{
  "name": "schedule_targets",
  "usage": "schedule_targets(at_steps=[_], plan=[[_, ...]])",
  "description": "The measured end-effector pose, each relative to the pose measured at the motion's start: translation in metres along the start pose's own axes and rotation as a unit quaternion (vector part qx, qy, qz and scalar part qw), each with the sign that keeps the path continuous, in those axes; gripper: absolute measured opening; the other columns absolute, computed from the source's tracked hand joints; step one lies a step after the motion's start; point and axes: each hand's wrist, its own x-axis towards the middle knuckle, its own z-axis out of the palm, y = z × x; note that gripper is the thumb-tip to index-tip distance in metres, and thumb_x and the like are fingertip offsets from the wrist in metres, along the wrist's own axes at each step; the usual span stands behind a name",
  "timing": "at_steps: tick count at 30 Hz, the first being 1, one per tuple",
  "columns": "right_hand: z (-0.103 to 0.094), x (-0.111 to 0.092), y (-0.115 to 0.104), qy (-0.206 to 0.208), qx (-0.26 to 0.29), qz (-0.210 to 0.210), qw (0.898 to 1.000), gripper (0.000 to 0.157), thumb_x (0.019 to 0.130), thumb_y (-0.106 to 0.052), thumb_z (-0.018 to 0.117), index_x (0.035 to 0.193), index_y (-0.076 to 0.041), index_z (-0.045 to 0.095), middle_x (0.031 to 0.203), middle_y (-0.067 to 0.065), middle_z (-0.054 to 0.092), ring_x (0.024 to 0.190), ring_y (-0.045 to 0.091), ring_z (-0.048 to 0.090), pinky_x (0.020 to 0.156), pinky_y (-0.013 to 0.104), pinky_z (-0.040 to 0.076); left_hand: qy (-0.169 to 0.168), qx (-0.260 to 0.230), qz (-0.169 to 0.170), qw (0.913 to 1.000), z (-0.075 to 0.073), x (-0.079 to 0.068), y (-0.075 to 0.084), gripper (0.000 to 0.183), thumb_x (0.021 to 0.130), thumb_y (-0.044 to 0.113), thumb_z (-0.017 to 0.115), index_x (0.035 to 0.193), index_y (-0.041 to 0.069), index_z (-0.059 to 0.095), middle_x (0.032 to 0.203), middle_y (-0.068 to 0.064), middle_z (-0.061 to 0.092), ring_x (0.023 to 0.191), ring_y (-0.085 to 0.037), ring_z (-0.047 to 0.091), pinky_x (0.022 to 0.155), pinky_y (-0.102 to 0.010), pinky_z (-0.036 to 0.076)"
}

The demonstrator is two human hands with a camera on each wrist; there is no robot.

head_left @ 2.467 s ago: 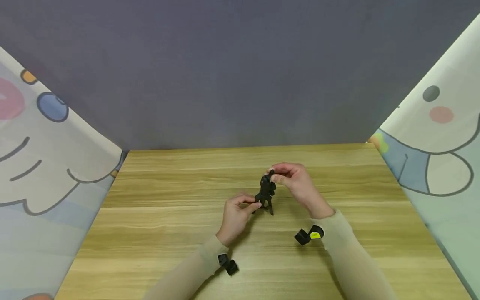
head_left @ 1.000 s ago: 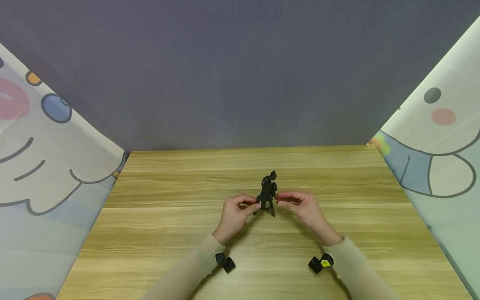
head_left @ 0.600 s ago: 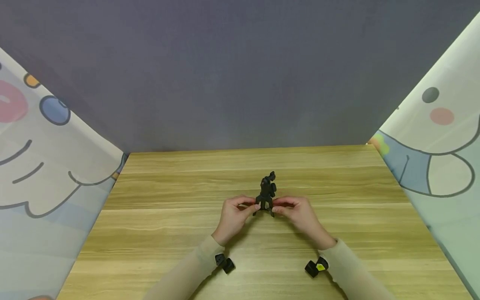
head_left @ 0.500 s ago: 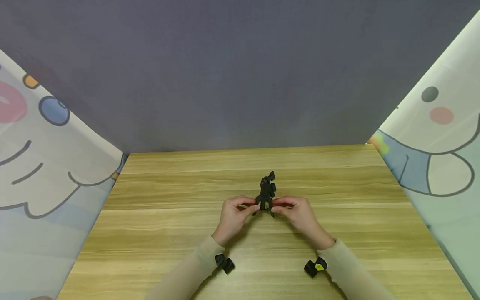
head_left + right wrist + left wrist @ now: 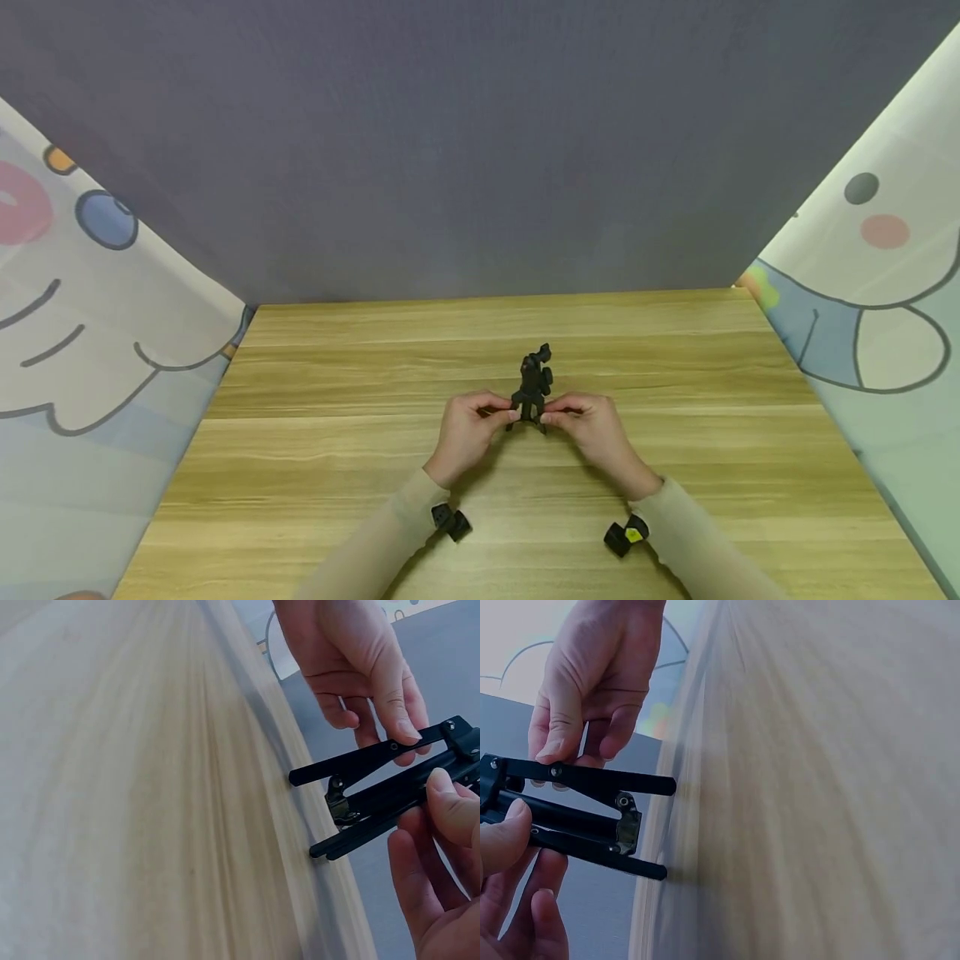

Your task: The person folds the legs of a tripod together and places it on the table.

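A small black tripod (image 5: 531,379) stands upright on the wooden table, with a knobbed head on top and short hinged legs below. My left hand (image 5: 467,429) pinches a leg on its left side between thumb and fingers. On the opposite side, my right hand (image 5: 596,429) pinches another leg the same way. The left wrist view shows the leg bars (image 5: 622,780) close up, with a metal hinge bracket (image 5: 628,825) between them. In the right wrist view, the tips of the legs (image 5: 300,776) point toward the tabletop, and the tripod's head is cut off by the frame.
The wood-grain table (image 5: 337,467) reaches back to a grey wall (image 5: 480,167). Cartoon-printed curtains hang at the left (image 5: 112,317) and right (image 5: 885,317). A small black camera is strapped at each wrist, left (image 5: 450,521) and right (image 5: 626,533).
My right hand has come down from the tripod's head to its right leg and taken hold there. That leg has shifted slightly inward. My left hand has kept its grip.
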Motion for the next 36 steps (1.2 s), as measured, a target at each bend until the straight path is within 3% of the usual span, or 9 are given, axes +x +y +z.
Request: schedule_targets(at_steps=[7, 24, 30, 36], plan=[[-0.004, 0.002, -0.017, -0.003, -0.002, 0.013, 1.0, 0.006, 0.072, 0.005, 0.076, 0.076, 0.002, 0.072, 0.076, 0.011, 0.07, 0.07, 0.018, 0.066, 0.061, 0.024, 0.052, 0.008, 0.015, 0.008, 0.9998, 0.006, 0.005, -0.025, 0.007, 0.075, 0.012, 0.078, 0.081, 0.009, 0.075, 0.081, -0.002, 0.071, 0.07, -0.015, 0.064, 0.059, -0.024, 0.05], [-0.01, 0.003, -0.015, -0.041, 0.034, 0.049, 0.997, 0.009, 0.076, 0.002, 0.074, 0.085, 0.002, 0.072, 0.087, 0.012, 0.071, 0.08, 0.013, 0.067, 0.067, 0.025, 0.055, -0.005, 0.04, 0.031, 0.9987, 0.001, 0.005, -0.028, 0.006, 0.078, 0.016, 0.077, 0.083, 0.015, 0.075, 0.084, 0.006, 0.071, 0.073, -0.006, 0.064, 0.061, -0.025, 0.052], [-0.014, 0.003, -0.012, -0.049, 0.046, 0.059, 0.996, 0.01, 0.079, 0.002, 0.072, 0.089, 0.0, 0.072, 0.091, 0.01, 0.071, 0.085, 0.014, 0.067, 0.072, 0.027, 0.054, 0.002, 0.046, 0.032, 0.9984, 0.001, 0.006, -0.027, 0.005, 0.077, 0.012, 0.077, 0.082, 0.014, 0.075, 0.082, 0.006, 0.07, 0.071, -0.005, 0.063, 0.058, -0.024, 0.051], [-0.018, 0.001, -0.01, -0.053, 0.051, 0.084, 0.994, 0.013, 0.081, -0.003, 0.072, 0.093, 0.0, 0.072, 0.095, 0.009, 0.07, 0.088, 0.014, 0.066, 0.075, 0.026, 0.053, -0.011, 0.049, 0.033, 0.9982, -0.003, 0.009, -0.027, 0.005, 0.079, 0.014, 0.076, 0.084, 0.013, 0.075, 0.083, 0.006, 0.071, 0.068, -0.007, 0.063, 0.052, -0.024, 0.049]])
